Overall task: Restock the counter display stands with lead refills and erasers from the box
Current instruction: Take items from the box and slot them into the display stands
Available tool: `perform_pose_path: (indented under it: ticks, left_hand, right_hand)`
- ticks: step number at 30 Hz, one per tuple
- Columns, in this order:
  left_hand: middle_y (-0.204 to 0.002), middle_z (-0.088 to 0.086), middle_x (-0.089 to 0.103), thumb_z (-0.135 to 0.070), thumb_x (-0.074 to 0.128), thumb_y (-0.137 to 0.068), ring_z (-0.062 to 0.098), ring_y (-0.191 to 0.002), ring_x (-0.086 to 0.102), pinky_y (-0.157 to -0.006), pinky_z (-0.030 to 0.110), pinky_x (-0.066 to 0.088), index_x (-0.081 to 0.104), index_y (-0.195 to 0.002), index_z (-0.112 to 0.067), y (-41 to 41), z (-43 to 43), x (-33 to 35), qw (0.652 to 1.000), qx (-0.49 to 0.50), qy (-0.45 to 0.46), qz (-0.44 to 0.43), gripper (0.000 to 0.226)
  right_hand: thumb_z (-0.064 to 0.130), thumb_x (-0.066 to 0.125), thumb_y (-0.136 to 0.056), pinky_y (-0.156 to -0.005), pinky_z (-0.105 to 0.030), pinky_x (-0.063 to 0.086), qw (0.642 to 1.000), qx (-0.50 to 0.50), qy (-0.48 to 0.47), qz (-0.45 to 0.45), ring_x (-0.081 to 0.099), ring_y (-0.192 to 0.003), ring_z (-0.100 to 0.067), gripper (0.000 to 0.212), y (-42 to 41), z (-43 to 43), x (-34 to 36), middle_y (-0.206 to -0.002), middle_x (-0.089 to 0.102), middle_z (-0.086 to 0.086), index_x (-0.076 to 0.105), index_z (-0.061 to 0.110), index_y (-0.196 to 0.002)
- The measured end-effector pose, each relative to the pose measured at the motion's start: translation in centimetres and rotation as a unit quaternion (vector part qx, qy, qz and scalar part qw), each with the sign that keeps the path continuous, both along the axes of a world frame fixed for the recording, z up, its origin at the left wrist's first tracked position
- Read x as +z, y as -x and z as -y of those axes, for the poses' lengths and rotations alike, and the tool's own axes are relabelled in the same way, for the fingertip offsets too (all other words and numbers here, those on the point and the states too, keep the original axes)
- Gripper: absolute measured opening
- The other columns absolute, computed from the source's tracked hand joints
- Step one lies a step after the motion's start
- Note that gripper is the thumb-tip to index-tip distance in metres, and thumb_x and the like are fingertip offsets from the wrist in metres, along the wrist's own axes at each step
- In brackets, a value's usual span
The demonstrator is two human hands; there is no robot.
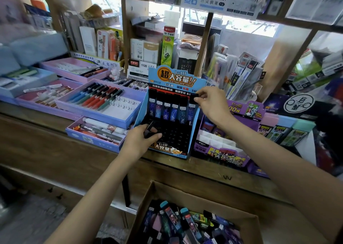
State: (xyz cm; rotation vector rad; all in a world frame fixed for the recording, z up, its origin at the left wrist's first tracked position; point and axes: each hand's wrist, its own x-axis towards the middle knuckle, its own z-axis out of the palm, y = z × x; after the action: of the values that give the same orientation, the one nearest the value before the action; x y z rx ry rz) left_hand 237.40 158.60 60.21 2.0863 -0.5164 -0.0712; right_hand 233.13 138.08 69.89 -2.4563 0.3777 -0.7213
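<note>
A blue cardboard display stand (pixel 194 132) with a black slotted tray stands on the wooden counter. Its top row holds several dark lead refill tubes (pixel 167 110). My right hand (pixel 211 104) pinches the black cap of the rightmost refill tube (pixel 192 110) in that row. My left hand (pixel 141 141) rests on the stand's lower left, gripping some dark refill tubes (pixel 149 130) against the empty slots. Below the counter an open cardboard box (pixel 154 193) holds a heap of refill tubes and erasers (pixel 185 223).
A purple display stand (pixel 222 151) with white dividers is right of the blue one, with pastel erasers (pixel 285 130) beyond. Purple pen trays (pixel 96 102) lie to the left. Shelves of boxed stationery (pixel 148 49) rise behind the counter.
</note>
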Motion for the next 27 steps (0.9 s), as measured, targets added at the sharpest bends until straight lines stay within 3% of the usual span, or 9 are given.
perform_pose_path:
  ticks: [9, 13, 16, 19, 23, 25, 27]
  left_hand:
    - [-0.094, -0.001, 0.061, -0.032, 0.069, -0.084, 0.012, -0.09, 0.053, -0.072, 0.023, 0.037, 0.065, -0.1, -0.015, 0.2, 0.0, 0.2, 1.0, 0.01, -0.006, -0.002, 0.024]
    - [-0.097, 0.0, 0.063, -0.029, 0.068, -0.085, 0.014, -0.088, 0.057, -0.072, 0.024, 0.041, 0.063, -0.104, -0.013, -0.1, 0.3, 1.4, 0.999, -0.012, -0.027, 0.043, 0.025]
    - [-0.1, -0.005, 0.065, -0.029, 0.069, -0.083, 0.009, -0.091, 0.059, -0.078, 0.022, 0.045, 0.064, -0.106, -0.015, -0.4, 1.1, 3.5, 0.996, -0.025, 0.077, 0.043, 0.027]
    - [-0.101, -0.013, 0.067, -0.03, 0.071, -0.079, -0.003, -0.094, 0.062, -0.08, 0.011, 0.048, 0.064, -0.099, -0.027, 0.0, 2.4, 5.3, 0.979, -0.091, 0.183, -0.01, 0.021]
    - [-0.077, -0.015, 0.068, -0.022, 0.073, -0.078, -0.008, -0.068, 0.062, -0.064, 0.006, 0.046, 0.065, -0.082, -0.028, 0.3, 3.6, 5.3, 0.975, -0.111, 0.188, -0.034, 0.011]
    - [-0.059, -0.014, 0.062, -0.018, 0.073, -0.079, -0.005, -0.053, 0.056, -0.052, 0.008, 0.042, 0.063, -0.074, -0.022, 0.0, 3.3, 4.6, 0.975, -0.092, 0.196, -0.053, 0.012]
    - [-0.049, -0.015, 0.056, -0.017, 0.071, -0.081, -0.005, -0.041, 0.048, -0.041, 0.008, 0.035, 0.059, -0.074, -0.019, -0.5, 2.5, 3.8, 0.968, -0.051, 0.23, -0.089, 0.014]
  right_hand:
    - [0.002, 0.062, -0.086, -0.084, -0.038, 0.054, 0.996, 0.041, -0.062, 0.038, 0.065, -0.089, -0.028, 0.019, 0.9, 0.0, -0.8, -0.095, 0.066, -0.013, 0.067, -0.001, -0.104]
    - [0.009, 0.062, -0.088, -0.067, -0.012, 0.048, 0.996, 0.025, -0.047, 0.076, 0.06, -0.073, -0.006, 0.01, 1.5, 1.0, 1.1, -0.09, 0.065, -0.002, 0.065, 0.014, -0.096]
    - [0.006, 0.062, -0.087, -0.075, -0.026, 0.055, 0.983, 0.038, -0.143, 0.11, 0.066, -0.083, -0.017, 0.014, 2.4, 1.5, 2.8, -0.089, 0.064, -0.004, 0.061, 0.019, -0.084]
    - [-0.001, 0.061, -0.086, -0.065, -0.02, 0.057, 0.952, 0.099, -0.277, 0.081, 0.067, -0.069, -0.013, 0.015, 3.3, 0.3, 2.7, -0.086, 0.064, -0.01, 0.061, 0.014, -0.084]
    - [-0.003, 0.061, -0.086, -0.06, -0.016, 0.056, 0.916, 0.136, -0.375, 0.053, 0.064, -0.064, -0.012, 0.009, 3.4, -1.4, 1.4, -0.081, 0.062, -0.011, 0.061, 0.005, -0.09]
    - [0.0, 0.062, -0.086, -0.064, -0.014, 0.055, 0.928, 0.155, -0.339, 0.024, 0.063, -0.07, -0.009, 0.01, 2.9, -1.4, 1.2, -0.081, 0.063, -0.005, 0.063, 0.006, -0.094]
    - [0.006, 0.062, -0.088, -0.076, -0.014, 0.052, 0.956, 0.163, -0.242, 0.003, 0.062, -0.081, -0.006, 0.018, 2.0, -0.9, 1.5, -0.091, 0.065, -0.001, 0.064, 0.006, -0.106]
